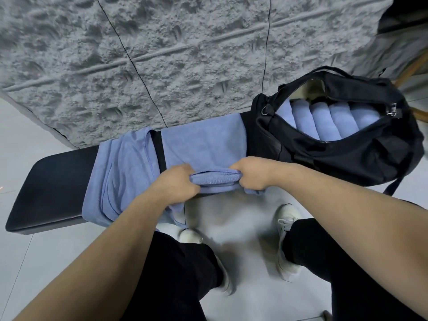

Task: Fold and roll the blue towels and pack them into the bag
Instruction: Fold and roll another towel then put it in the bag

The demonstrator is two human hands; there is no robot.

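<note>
Both hands, left (177,181) and right (251,173), curl tightly around the blue towel's (203,144) rolled near edge

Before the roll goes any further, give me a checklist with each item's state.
1. Left hand grips the roll's end: ok.
2. Right hand grips the other end: ok.
3. Rest of the towel being rolled lies flat on the bench: ok.
4. Roll's ends even: cannot tell, hands cover them.
5. Black bag is unzipped: ok.
6. Space beside the rolled towels inside: cannot tell.
</note>
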